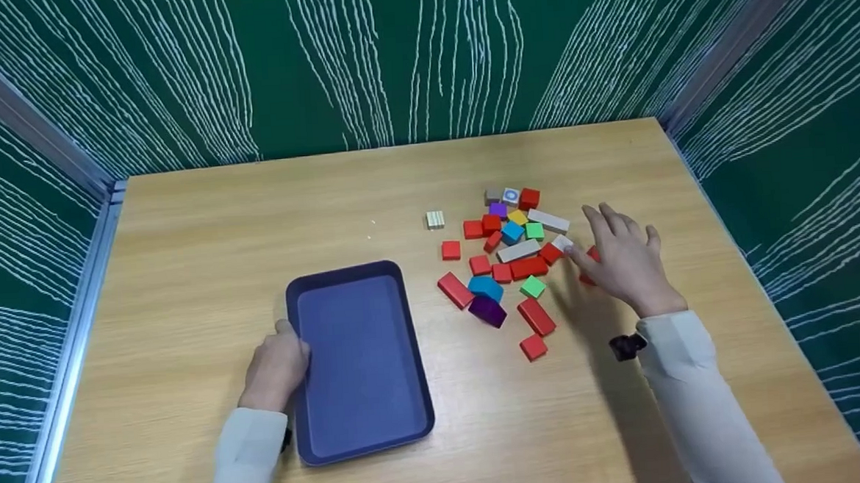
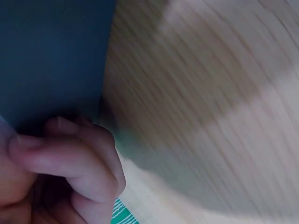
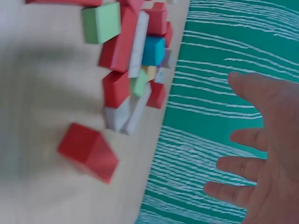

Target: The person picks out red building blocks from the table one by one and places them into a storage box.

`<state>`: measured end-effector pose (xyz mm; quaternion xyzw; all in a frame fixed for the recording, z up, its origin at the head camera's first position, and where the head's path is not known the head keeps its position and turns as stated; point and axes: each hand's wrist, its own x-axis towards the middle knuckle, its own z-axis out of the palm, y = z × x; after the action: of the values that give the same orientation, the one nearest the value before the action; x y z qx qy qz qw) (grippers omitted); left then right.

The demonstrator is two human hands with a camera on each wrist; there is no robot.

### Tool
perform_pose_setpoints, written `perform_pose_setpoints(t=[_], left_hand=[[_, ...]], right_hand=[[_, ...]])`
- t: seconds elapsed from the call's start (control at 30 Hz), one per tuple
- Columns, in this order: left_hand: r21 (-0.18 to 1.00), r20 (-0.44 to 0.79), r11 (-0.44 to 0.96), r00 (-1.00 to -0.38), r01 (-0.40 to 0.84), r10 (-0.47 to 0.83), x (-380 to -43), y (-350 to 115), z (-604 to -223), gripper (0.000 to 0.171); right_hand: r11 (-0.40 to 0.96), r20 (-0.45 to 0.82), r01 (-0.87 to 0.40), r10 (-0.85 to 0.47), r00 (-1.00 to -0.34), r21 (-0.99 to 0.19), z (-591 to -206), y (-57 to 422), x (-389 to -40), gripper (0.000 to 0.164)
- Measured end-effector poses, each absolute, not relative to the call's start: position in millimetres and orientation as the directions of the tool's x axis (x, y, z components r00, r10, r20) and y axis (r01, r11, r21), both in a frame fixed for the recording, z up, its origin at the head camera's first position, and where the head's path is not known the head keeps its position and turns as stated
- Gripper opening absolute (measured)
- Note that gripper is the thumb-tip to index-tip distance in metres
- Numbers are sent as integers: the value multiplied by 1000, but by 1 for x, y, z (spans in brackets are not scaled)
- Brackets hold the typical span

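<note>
My left hand (image 1: 277, 363) grips the left wall of a dark blue rectangular tray (image 1: 421, 374), which lies bare on the table. In the left wrist view its fingers (image 2: 70, 161) curl against the tray's outer side (image 2: 51, 56). My right hand (image 1: 626, 261) hovers at the right of a scattered pile of blocks, fingers spread and holding nothing. Partly hidden under that hand is a red block (image 3: 88, 151), set apart from the pile. Nearest it in the pile are a small white block (image 1: 562, 242) and a red block (image 1: 550, 253).
Several more blocks lie mid-table: a blue one (image 1: 486, 288), a purple one (image 1: 487, 312), a green cube (image 1: 532, 288) and a long grey one (image 1: 549, 220). A striped block (image 1: 435, 220) sits alone to their left. Green walls with white lines (image 1: 420, 58) enclose the wooden table (image 1: 252, 221).
</note>
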<state>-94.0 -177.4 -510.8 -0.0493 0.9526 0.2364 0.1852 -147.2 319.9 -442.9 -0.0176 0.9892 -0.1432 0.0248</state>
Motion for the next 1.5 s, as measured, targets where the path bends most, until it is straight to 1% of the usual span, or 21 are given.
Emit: perform_pose_setpoints(t=[0.17,0.43,0.67,0.93,1.23,1.37,1.5], left_hand=[[440,-375,879,-927,-184,-6,-94,-178,-511,48],[446,-363,878,-932,-175,-1,-94,-180,-514,53],[454,-357,873,-934,-180,-7,-92,-180,-515,43],[472,-386,860,-922,-196,2,-91,-179,-515,35],[468,-360,864,-933,-184,-3,-91,-179,-516,38],[464,-363,866,-932,-185,-5,-92,-179,-516,40],[468,-362,863,-932,-190,-9,-93,-179,-517,41]], right_hand=[[955,-88,7,-20,-996,-296,-462,332,-146,77],[948,-183,57,-2,-983,-315,-489,345,-147,81],[945,-218,80,10,-976,-316,-499,349,-148,79],[944,-227,80,6,-974,-319,-502,352,-148,71],[937,-223,82,5,-975,-338,-495,348,-148,68],[937,-201,49,-23,-979,-346,-489,342,-146,70],[945,-155,-11,-65,-986,-326,-480,328,-146,71]])
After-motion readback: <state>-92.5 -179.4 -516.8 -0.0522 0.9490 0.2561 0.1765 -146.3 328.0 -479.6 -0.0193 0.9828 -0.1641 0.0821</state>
